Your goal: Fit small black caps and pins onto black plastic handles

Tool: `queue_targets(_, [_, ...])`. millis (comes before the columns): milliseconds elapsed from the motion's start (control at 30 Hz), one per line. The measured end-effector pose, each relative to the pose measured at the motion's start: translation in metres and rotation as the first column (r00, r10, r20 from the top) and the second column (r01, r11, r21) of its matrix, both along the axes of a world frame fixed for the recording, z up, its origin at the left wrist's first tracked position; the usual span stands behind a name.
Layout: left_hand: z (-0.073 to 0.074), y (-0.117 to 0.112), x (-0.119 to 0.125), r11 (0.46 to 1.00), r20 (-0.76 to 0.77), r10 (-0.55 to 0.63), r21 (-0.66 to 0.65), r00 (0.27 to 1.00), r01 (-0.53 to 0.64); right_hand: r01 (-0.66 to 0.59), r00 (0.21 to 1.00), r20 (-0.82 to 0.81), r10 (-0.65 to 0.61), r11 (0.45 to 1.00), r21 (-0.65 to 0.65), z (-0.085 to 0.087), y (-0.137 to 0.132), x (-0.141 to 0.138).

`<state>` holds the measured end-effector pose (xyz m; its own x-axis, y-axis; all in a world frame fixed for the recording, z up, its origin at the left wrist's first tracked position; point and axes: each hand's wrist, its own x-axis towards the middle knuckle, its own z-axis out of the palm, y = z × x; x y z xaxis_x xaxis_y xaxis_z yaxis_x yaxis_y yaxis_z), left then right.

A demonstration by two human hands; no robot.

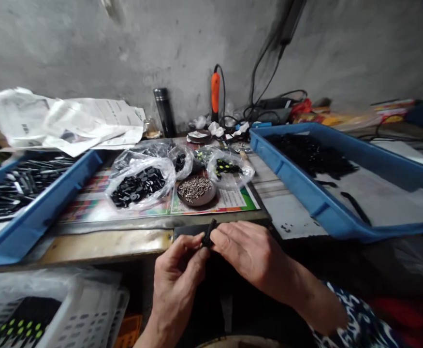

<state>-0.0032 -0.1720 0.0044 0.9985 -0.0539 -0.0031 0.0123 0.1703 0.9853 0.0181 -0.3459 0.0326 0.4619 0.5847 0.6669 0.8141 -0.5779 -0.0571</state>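
My left hand (180, 280) and my right hand (255, 253) meet at the front edge of the bench, both closed on one small black part (208, 233). Its exact kind is hidden by my fingers. Just beyond them sits a round dish (196, 191) heaped with small metal screws or pins. To its left lies a clear plastic bag (169, 181) of black pieces. A smaller bag of black pieces (180, 162) is behind the dish, and a bag of black and yellow-green pieces (227, 166) is to the right.
Blue trays stand at both sides: the left tray (42, 234) holds long black parts, the right tray (320, 208) black pieces. A white basket (91, 309) is below left. Behind are a dark flask (165, 113), an orange-handled tool (215, 94) with a cord, and papers (98, 121).
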Motion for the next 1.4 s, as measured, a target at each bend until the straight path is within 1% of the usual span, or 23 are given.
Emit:
queue_targets(67, [-0.001, -0.001, -0.002, 0.999, -0.051, -0.014, -0.054, 0.999, 0.011, -0.008, 0.999, -0.036, 0.009, 1.0, 0.024, -0.006, 0.001, -0.003])
queue_targets(167, [-0.003, -0.002, -0.005, 0.991, -0.131, -0.039, -0.131, 0.991, 0.022, 0.023, 0.999, -0.028, -0.022, 0.998, 0.05, -0.015, 0.003, -0.008])
queue_targets(267, [-0.005, -0.004, -0.006, 0.983, -0.153, -0.064, -0.181, 0.986, 0.035, 0.074, 0.997, -0.014, -0.073, 0.994, 0.075, -0.024, 0.004, -0.01])
queue_targets(367, [-0.005, -0.004, -0.006, 0.976, -0.159, -0.077, -0.214, 0.984, 0.042, 0.102, 0.995, -0.024, -0.1, 0.987, 0.127, -0.03, 0.006, -0.01])
queue_targets(567, [-0.004, -0.002, -0.009, 0.973, -0.174, -0.069, -0.23, 0.982, 0.028, 0.142, 0.988, 0.028, -0.15, 0.973, 0.18, -0.031, 0.014, -0.013])
queue_targets(767, [-0.009, -0.001, -0.01, 0.971, -0.162, -0.071, -0.237, 0.984, 0.031, 0.16, 0.987, -0.026, -0.158, 0.962, 0.221, -0.031, 0.018, -0.014])
queue_targets(900, [-0.01, -0.001, -0.008, 0.967, -0.165, -0.081, -0.253, 0.983, 0.037, 0.16, 0.985, -0.099, -0.141, 0.961, 0.225, -0.034, 0.018, -0.011])
queue_targets(967, [-0.009, -0.001, -0.008, 0.964, -0.177, -0.075, -0.263, 0.981, 0.026, 0.16, 0.978, -0.175, -0.116, 0.951, 0.263, -0.036, 0.018, -0.011])
queue_targets(1000, [-0.009, -0.001, -0.008, 0.963, -0.181, -0.07, -0.269, 0.981, 0.02, 0.173, 0.969, -0.224, -0.107, 0.939, 0.298, -0.038, 0.019, -0.011])
queue_targets(1100, [-0.008, 0.0, -0.009, 0.957, -0.194, -0.058, -0.291, 0.979, -0.001, 0.24, 0.936, -0.341, -0.087, 0.867, 0.436, -0.042, 0.023, -0.015])
queue_targets(1133, [-0.007, -0.001, -0.009, 0.955, -0.201, -0.051, -0.297, 0.978, -0.011, 0.251, 0.924, -0.375, -0.07, 0.851, 0.461, -0.042, 0.025, -0.016])
queue_targets(1167, [-0.007, -0.001, -0.01, 0.952, -0.206, -0.044, -0.304, 0.977, -0.021, 0.254, 0.912, -0.407, -0.05, 0.849, 0.464, -0.042, 0.027, -0.017])
queue_targets(1233, [-0.005, -0.002, -0.011, 0.949, -0.207, -0.028, -0.312, 0.978, -0.039, 0.25, 0.884, -0.468, -0.023, 0.867, 0.43, -0.039, 0.029, -0.015])
queue_targets(1267, [-0.005, -0.002, -0.012, 0.949, -0.207, -0.021, -0.312, 0.978, -0.046, 0.262, 0.868, -0.495, -0.028, 0.874, 0.41, -0.037, 0.03, -0.014])
queue_targets(1300, [-0.004, -0.002, -0.012, 0.949, -0.209, -0.017, -0.31, 0.978, -0.05, 0.285, 0.858, -0.512, -0.044, 0.87, 0.403, -0.035, 0.03, -0.012])
queue_targets(1400, [-0.003, 0.001, -0.012, 0.953, -0.225, -0.002, -0.297, 0.974, -0.067, 0.338, 0.851, -0.52, -0.073, 0.834, 0.435, -0.03, 0.03, -0.008])
